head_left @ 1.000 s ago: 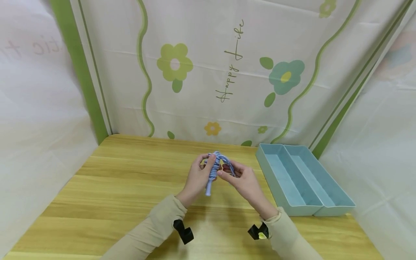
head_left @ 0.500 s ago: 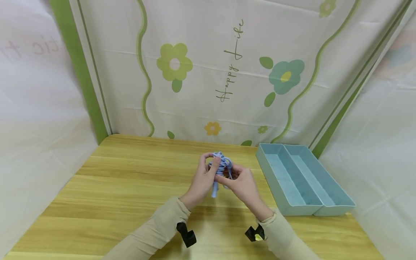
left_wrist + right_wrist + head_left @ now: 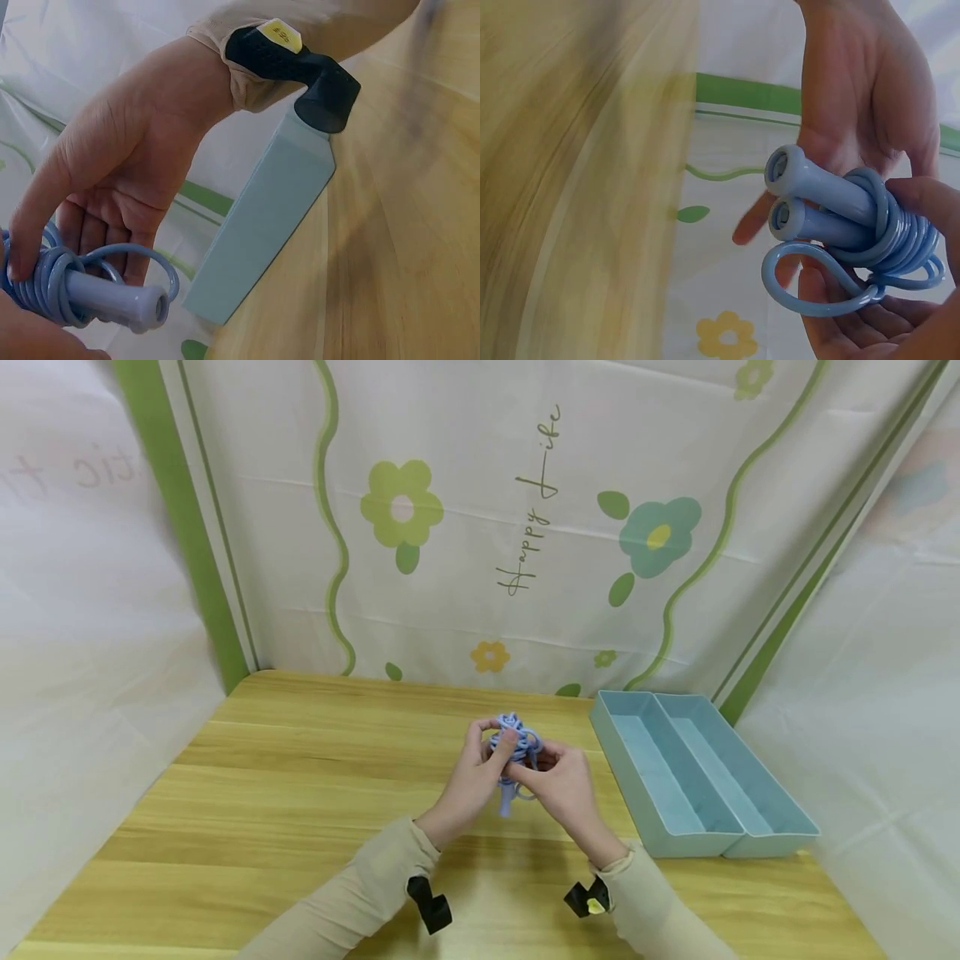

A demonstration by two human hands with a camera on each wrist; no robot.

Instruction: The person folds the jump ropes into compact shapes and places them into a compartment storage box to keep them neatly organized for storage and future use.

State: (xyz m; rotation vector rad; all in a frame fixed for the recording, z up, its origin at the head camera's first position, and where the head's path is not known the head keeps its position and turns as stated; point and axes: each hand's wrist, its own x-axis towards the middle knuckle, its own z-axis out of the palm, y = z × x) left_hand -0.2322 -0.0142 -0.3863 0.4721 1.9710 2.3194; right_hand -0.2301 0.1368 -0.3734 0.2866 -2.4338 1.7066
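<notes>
A light blue jump rope (image 3: 900,236) is bundled up, its cord wound in tight coils around two handles lying side by side. In the right wrist view both handle ends (image 3: 786,171) stick out of the coils, and a loop of cord (image 3: 814,307) hangs beside them. My left hand (image 3: 472,781) grips the bundle from the left, with its thumb across the coils in the head view. From the right, my right hand (image 3: 564,787) pinches the coiled cord, its thumb (image 3: 26,240) on the windings. The bundle is held above the table, partly hidden by the fingers.
Two long light blue bins (image 3: 663,847) stand side by side on the right of the wooden table (image 3: 315,777). A white curtain (image 3: 465,602) printed with flowers hangs behind the table. Each wrist carries a black camera mount (image 3: 430,906).
The bundle has shifted a little to the right and the hands have come closer together. The loose cord at the right hand is drawn in nearer to the coils.
</notes>
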